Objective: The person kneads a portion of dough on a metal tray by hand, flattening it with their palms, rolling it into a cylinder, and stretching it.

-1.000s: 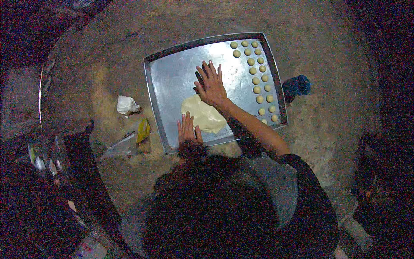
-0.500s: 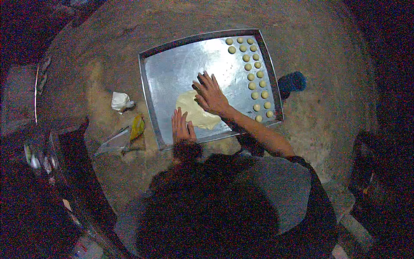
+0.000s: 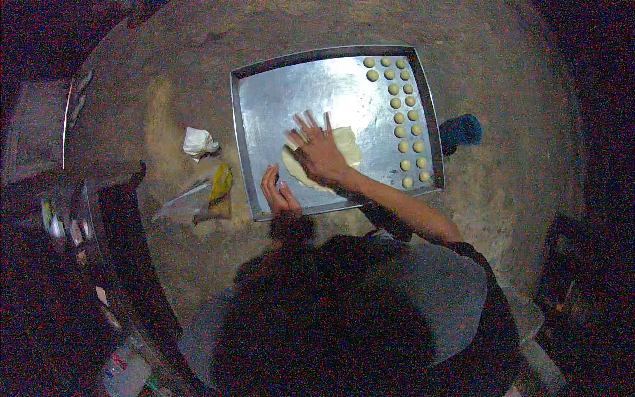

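Observation:
A flattened sheet of pale dough (image 3: 346,144) lies in a large shallow metal tray (image 3: 264,106). My right hand (image 3: 321,155) is over the dough's left part with its fingers spread, smeared a little by motion; its palm appears to rest on the dough. At the tray's near left, my left hand (image 3: 280,192) is held beside the dough with its fingers loosely curved and apart, and nothing in it. Small round dough balls (image 3: 399,118) stand in rows along the tray's right side.
Left of the tray lie a crumpled white bag (image 3: 199,143) and a clear plastic bag with something yellow (image 3: 221,184). A dark blue cylindrical object (image 3: 463,131) lies just right of the tray. The tray's raised rim surrounds the dough. Surroundings are dark.
The dough has shifted and now extends to the right of my right hand. My left hand has come off the dough's edge and its fingers have curved. The whole view has shifted slightly.

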Demonstrator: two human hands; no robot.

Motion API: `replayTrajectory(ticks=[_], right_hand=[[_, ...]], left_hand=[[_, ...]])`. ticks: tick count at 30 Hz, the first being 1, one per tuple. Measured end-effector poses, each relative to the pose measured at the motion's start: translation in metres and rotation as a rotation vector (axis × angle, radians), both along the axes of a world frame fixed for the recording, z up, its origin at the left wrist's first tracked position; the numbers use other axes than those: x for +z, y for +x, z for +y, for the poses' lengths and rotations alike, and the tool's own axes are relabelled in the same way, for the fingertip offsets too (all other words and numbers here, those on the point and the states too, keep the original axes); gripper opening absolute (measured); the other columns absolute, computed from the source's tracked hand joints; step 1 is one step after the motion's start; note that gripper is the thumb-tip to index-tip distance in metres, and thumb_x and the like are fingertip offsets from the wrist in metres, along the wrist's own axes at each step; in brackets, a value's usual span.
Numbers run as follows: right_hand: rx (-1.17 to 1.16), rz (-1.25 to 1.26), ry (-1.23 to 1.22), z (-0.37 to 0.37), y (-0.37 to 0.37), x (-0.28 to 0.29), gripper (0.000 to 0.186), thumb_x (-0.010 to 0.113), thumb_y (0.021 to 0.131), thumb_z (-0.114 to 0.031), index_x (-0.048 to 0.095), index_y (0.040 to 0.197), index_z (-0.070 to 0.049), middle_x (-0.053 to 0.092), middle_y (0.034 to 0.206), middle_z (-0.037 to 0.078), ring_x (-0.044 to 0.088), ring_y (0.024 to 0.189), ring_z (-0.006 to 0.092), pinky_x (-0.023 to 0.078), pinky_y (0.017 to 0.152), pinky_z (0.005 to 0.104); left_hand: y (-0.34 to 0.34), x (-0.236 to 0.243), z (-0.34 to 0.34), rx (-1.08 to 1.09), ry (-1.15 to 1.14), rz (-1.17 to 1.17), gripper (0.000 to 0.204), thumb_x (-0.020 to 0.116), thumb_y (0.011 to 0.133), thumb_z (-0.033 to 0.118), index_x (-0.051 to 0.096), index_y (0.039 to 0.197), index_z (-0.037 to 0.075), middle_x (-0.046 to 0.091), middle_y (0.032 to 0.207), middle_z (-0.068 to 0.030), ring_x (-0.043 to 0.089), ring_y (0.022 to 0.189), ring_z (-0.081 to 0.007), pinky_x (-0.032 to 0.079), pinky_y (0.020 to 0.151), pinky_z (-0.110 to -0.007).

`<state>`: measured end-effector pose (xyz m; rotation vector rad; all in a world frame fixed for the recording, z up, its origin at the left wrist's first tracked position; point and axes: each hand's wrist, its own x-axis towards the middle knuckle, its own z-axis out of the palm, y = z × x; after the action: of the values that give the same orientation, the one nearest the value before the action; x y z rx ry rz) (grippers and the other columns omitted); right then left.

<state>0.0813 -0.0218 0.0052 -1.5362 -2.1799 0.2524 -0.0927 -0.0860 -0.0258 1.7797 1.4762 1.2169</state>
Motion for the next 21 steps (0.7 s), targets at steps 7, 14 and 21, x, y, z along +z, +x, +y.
replayTrajectory(ticks=[7, 14, 21], right_hand=[[0.277, -0.229, -0.018, -0.01, -0.016, -0.03, 0.054, 0.052, 0.102, -0.037, 0.044, 0.15, -0.014, 0.034, 0.16, 0.022, 0.022, 0.153, 0.0425, 0.007, 0.121, 0.0692], [0.144, 0.06, -0.127, -0.014, -0.017, -0.018, 0.054, 0.047, 0.103, -0.041, 0.049, 0.145, -0.008, 0.041, 0.154, 0.021, 0.027, 0.15, 0.0426, 0.009, 0.122, 0.067], [0.24, -0.074, -0.02, -0.016, 0.034, -0.017, 0.047, 0.055, 0.099, -0.031, 0.054, 0.141, -0.009, 0.042, 0.153, 0.02, 0.029, 0.15, 0.0417, 0.013, 0.122, 0.0648]], left_hand=[[0.0, -0.009, 0.006, 0.081, -0.08, -0.053, 0.037, 0.043, 0.104, 0.013, 0.052, 0.135, -0.004, 0.052, 0.139, -0.023, 0.048, 0.133, -0.0393, 0.037, 0.114, -0.05], [-0.005, -0.005, -0.008, 0.041, -0.027, 0.035, 0.037, 0.043, 0.103, 0.01, 0.051, 0.136, -0.004, 0.054, 0.135, -0.024, 0.051, 0.128, -0.0403, 0.039, 0.112, -0.049], [0.006, 0.018, 0.011, 0.058, -0.132, -0.056, 0.036, 0.043, 0.102, 0.007, 0.052, 0.135, -0.004, 0.054, 0.133, -0.0217, 0.053, 0.126, -0.0377, 0.043, 0.111, -0.047]])
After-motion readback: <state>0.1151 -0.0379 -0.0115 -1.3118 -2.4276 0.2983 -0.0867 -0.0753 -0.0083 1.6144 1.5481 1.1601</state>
